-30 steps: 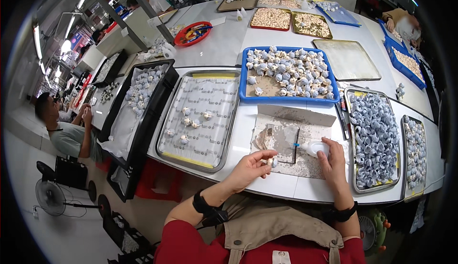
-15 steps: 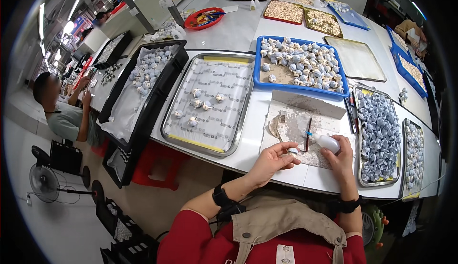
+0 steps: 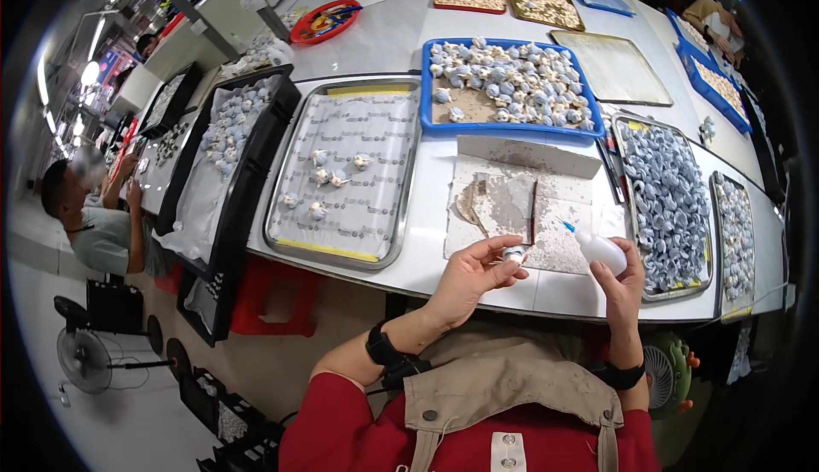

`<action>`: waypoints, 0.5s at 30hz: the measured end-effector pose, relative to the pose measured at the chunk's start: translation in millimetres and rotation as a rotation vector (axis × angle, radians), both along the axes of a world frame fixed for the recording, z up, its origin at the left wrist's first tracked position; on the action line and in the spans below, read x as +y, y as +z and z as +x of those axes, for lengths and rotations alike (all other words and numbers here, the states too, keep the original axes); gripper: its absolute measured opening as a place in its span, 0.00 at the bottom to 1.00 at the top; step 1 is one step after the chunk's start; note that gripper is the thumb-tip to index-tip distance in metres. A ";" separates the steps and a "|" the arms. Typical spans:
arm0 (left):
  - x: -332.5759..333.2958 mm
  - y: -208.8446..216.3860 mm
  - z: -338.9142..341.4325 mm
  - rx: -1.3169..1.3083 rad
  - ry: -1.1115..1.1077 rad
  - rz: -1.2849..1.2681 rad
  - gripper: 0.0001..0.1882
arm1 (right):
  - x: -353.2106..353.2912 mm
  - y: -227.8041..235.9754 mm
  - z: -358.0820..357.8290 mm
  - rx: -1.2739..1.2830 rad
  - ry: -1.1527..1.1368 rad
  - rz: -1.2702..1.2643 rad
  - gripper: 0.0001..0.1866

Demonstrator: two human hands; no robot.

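Between the thumb and fingers of my left hand (image 3: 465,289) is a small blue-grey and white figure-like piece (image 3: 514,254), partly covered by the fingertips. My right hand (image 3: 627,293) grips a white squeeze bottle (image 3: 604,254) with a thin blue nozzle. The bottle is tilted, its nozzle pointing up and left, apart from the piece. Both hands are over the near edge of a speckled cardboard sheet (image 3: 559,256). A thin dark stick (image 3: 534,216) lies on that cardboard, just beyond my left hand.
Beyond the cardboard stands a blue tray (image 3: 512,129) of blue-and-cream pieces. A paper-lined metal tray (image 3: 341,216) with several pieces sits left, beside a black crate (image 3: 277,131). At right are a tray of blue-grey shells (image 3: 670,216) and a narrower tray (image 3: 735,242). Another person (image 3: 102,225) sits far left.
My right hand has drawn the bottle rightward, away from the piece, and its nozzle now points more upward. My left hand still pinches the piece. The whole view has shifted somewhat.
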State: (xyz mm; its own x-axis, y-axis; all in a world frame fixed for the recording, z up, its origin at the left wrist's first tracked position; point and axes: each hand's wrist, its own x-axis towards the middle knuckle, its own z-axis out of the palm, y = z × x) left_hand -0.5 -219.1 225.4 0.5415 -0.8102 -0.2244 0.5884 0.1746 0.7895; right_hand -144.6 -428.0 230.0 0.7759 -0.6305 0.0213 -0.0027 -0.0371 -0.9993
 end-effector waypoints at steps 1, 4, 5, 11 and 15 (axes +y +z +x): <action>0.1 -1.5 -1.0 -0.029 0.002 0.002 0.22 | 1.1 -0.3 -1.8 -0.015 -0.002 0.026 0.19; -1.2 -3.6 -4.3 -0.079 -0.003 0.014 0.23 | 5.5 5.7 -7.4 -0.025 -0.001 0.058 0.19; -2.0 -2.5 -5.7 -0.077 0.005 0.030 0.23 | 6.6 7.6 -8.8 -0.023 0.008 0.062 0.19; -1.0 -1.4 -4.2 -0.099 0.022 0.012 0.23 | 8.9 4.9 -6.8 -0.041 0.007 0.060 0.18; 0.7 -9.9 -2.2 -0.129 0.013 0.006 0.21 | 8.9 -1.9 -3.7 -0.047 -0.019 0.090 0.17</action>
